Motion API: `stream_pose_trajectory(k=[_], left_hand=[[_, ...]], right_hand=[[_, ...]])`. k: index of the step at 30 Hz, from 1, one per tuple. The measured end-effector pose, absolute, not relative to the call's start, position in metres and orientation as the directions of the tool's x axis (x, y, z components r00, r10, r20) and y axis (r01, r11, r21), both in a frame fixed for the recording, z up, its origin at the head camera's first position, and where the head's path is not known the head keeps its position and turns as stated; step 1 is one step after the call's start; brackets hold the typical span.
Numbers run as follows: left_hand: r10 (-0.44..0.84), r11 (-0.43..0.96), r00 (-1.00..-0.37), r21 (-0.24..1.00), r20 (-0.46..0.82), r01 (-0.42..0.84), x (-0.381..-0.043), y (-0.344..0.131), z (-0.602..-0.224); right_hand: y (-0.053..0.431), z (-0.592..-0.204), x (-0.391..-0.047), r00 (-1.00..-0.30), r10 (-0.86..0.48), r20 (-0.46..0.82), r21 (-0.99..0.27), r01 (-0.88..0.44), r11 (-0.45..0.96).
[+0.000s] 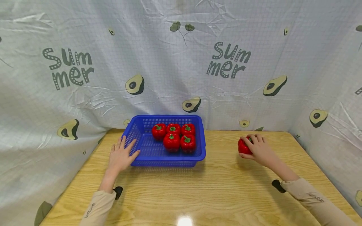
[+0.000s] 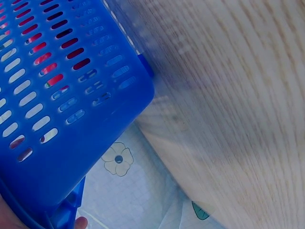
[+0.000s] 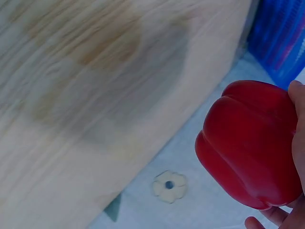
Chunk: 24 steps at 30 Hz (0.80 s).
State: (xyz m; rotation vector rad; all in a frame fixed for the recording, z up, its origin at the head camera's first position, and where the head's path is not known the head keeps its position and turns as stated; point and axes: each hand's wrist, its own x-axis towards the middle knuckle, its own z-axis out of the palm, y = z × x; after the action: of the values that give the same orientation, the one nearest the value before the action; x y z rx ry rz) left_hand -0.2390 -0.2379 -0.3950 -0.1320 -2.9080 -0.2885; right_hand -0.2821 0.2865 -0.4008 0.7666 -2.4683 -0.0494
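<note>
Over the left rim of a blue plastic basket (image 1: 147, 145) rests my left hand (image 1: 120, 158), its fingers spread and fairly straight. In the left wrist view, the slotted wall of the basket (image 2: 71, 119) fills the left side, with fingertips just visible at the bottom. Several red bell peppers (image 1: 171, 142) sit grouped in the basket's middle and right, green stems up. Off to the right, my right hand (image 1: 258, 151) holds another red bell pepper (image 1: 244, 147) from above. That bell pepper (image 3: 250, 143) looks raised off the table; my fingers hide part of it.
The basket stands on a wood-grain table (image 1: 169, 191) near its back edge. A pale curtain (image 1: 164, 56) with avocado prints hangs behind and at the sides. Black wrist devices (image 1: 278, 185) show beneath both forearms.
</note>
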Motion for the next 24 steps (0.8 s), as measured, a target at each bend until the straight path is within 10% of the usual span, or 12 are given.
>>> stream_pose_trajectory(k=[24], left_hand=[[0.061, 0.975, -0.973, 0.194, 0.221, 0.105, -0.238, -0.236, -0.392]], right_hand=[[0.235, -0.364, -0.271, -0.576, -0.626, 0.526, 0.234, -0.610, 0.757]])
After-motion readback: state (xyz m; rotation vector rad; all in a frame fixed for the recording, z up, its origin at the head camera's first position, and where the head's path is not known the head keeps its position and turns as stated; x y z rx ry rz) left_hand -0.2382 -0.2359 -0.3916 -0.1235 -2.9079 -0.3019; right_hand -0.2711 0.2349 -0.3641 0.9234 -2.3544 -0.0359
